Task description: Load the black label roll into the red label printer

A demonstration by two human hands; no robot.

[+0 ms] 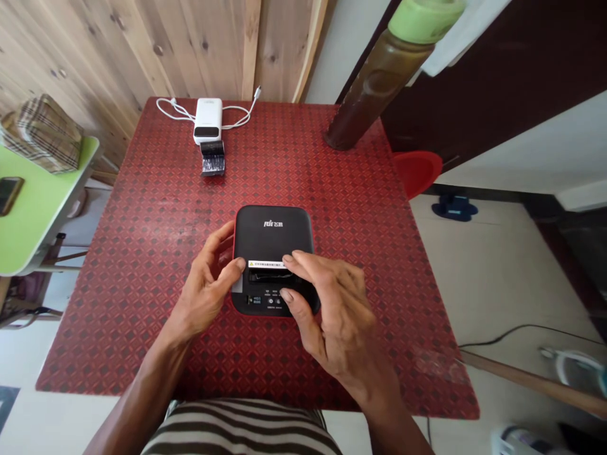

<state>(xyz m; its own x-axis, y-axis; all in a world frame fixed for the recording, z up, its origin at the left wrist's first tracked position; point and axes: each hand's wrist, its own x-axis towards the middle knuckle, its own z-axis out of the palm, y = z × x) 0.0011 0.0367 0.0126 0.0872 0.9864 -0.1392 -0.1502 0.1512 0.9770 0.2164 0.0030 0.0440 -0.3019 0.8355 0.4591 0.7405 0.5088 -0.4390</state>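
A small black box-shaped printer (274, 237) with a white logo and a slot with a white label strip sits in the middle of a red patterned table (142, 265). My left hand (208, 291) cups its left side, thumb on the top edge, fingers curled round the corner. My right hand (327, 309) lies over its front right part, fingertips on the label strip by the slot and thumb near the front buttons.
A white power bank (207, 120) with a white cable (237, 114) and a small black roll (212, 158) lie at the table's far side. A tall brown bottle (374, 82) with a green cap stands far right. A green side table (33, 208) stands left, a red stool (417, 172) right.
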